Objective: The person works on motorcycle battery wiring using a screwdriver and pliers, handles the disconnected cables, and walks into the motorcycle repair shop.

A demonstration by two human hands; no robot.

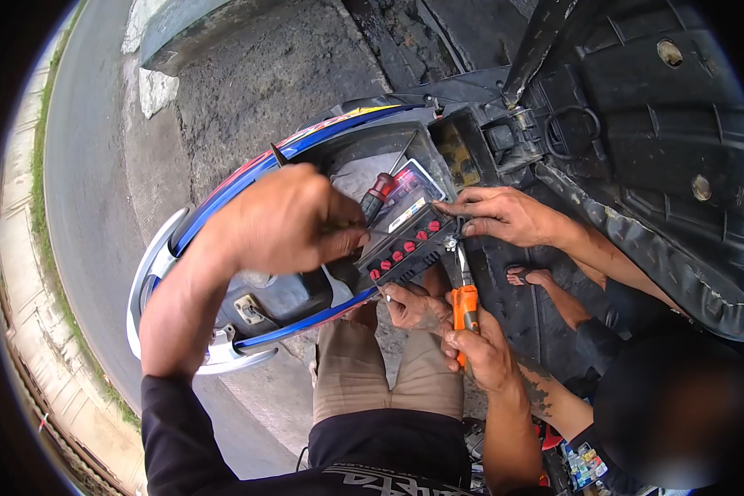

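Note:
My left hand (293, 219) is closed over the upper left part of the battery, with a dark pointed end showing above it; what it grips is mostly hidden. My right hand (484, 355) is wrapped round orange-handled pliers (465, 310), whose metal jaws are at the battery's right corner. The black battery (398, 263) with several red caps rests tilted at the open motorcycle compartment. Across its labelled side lies a red and black screwdriver (378, 197). A co-worker's hand (508, 215) touches the battery's upper right end, and their other hand (417, 310) is at its lower edge.
Blue and white motorcycle bodywork (264, 333) surrounds the compartment, with a silver grab rail (145, 273) at left. The raised black seat underside (645, 132) fills the upper right. A co-worker's dark cap (678, 405) is at lower right. A concrete block (198, 37) stands behind, beside the road.

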